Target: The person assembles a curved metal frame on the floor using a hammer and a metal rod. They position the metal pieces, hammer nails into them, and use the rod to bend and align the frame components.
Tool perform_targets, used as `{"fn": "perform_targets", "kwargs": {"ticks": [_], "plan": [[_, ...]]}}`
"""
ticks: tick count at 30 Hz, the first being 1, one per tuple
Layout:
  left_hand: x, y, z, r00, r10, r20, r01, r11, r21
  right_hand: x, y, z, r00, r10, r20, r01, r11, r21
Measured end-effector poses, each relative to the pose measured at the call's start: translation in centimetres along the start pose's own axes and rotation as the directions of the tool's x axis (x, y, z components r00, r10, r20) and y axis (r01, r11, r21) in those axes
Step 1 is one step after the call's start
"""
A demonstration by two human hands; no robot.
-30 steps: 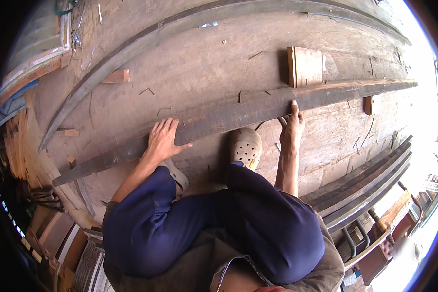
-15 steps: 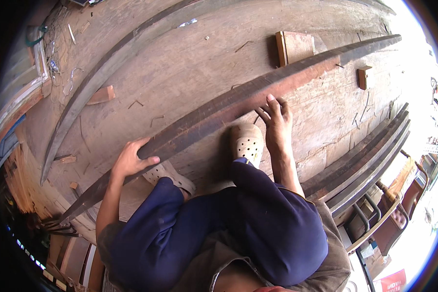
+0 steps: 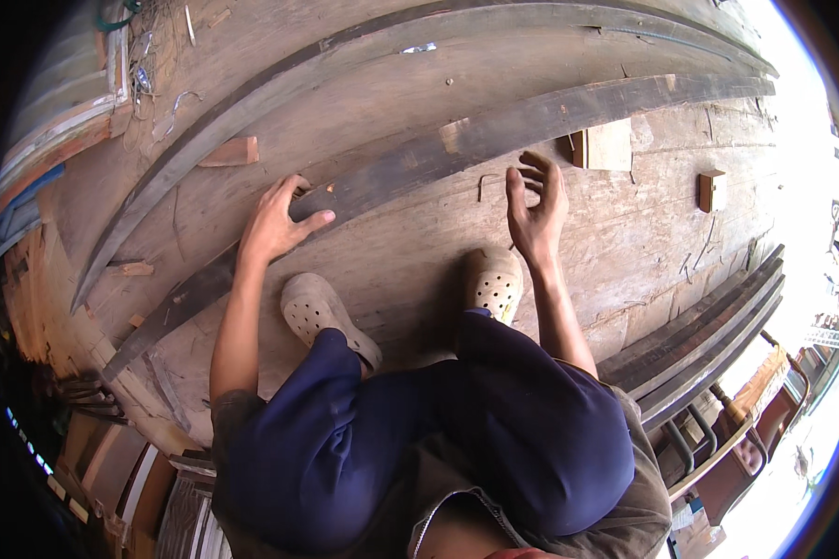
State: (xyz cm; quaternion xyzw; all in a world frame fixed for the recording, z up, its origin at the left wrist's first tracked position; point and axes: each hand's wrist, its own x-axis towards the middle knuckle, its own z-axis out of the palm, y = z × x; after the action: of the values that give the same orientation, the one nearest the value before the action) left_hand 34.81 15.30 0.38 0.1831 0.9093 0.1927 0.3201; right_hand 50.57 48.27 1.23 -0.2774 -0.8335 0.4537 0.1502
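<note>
A long, curved, dark wooden plank point(image 3: 391, 177) stretches from lower left to upper right in front of my feet. My left hand point(image 3: 275, 224) grips it across its width left of the middle, thumb at the near edge and fingers over the far one. My right hand point(image 3: 536, 210) hovers just on the near side of the plank, fingers spread and slightly bent, holding nothing. Close to that hand, a pale wooden block point(image 3: 606, 146) shows at the plank's near edge. Farther off, another curved dark plank point(image 3: 224, 116) arcs across the floor.
Several dark curved planks point(image 3: 694, 340) are stacked at the right, beside chair frames. A small wood block point(image 3: 711, 191) and bent nails lie on the wooden floor point(image 3: 419, 270). A wood wedge point(image 3: 231, 152) sits by the far plank. My clogs point(image 3: 322, 317) are between my hands.
The plank has turned to show a broad dark face and shifted away from me, so the pale block now shows on its near side. My right hand has come off it.
</note>
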Motion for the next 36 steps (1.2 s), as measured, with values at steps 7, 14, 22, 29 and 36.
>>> {"fn": "perform_targets", "kwargs": {"ticks": [7,14,22,29,36], "plan": [[0.6,2.0,0.3,0.987,-0.064,0.146,0.062,0.998,0.018,11.3,0.0,1.8,0.601,-0.669,0.437,0.787,0.4,-0.47],[-4.4,2.0,3.9,0.969,0.065,-0.238,0.017,0.944,0.328,9.3,0.4,1.0,0.659,-0.261,0.706,0.694,0.571,-0.438],[-5.5,1.5,7.8,0.892,0.161,-0.422,0.029,0.912,0.41,7.6,2.1,-0.9,0.682,-0.368,0.632,0.702,0.572,-0.424],[-5.5,3.8,8.9,0.865,0.198,-0.461,-0.041,0.944,0.328,6.4,3.3,-3.6,0.721,-0.406,0.562,0.678,0.581,-0.45],[-5.4,4.6,8.9,0.902,0.23,-0.366,-0.093,0.93,0.355,6.5,3.6,-5.2,0.741,-0.354,0.571,0.639,0.633,-0.437]]}}
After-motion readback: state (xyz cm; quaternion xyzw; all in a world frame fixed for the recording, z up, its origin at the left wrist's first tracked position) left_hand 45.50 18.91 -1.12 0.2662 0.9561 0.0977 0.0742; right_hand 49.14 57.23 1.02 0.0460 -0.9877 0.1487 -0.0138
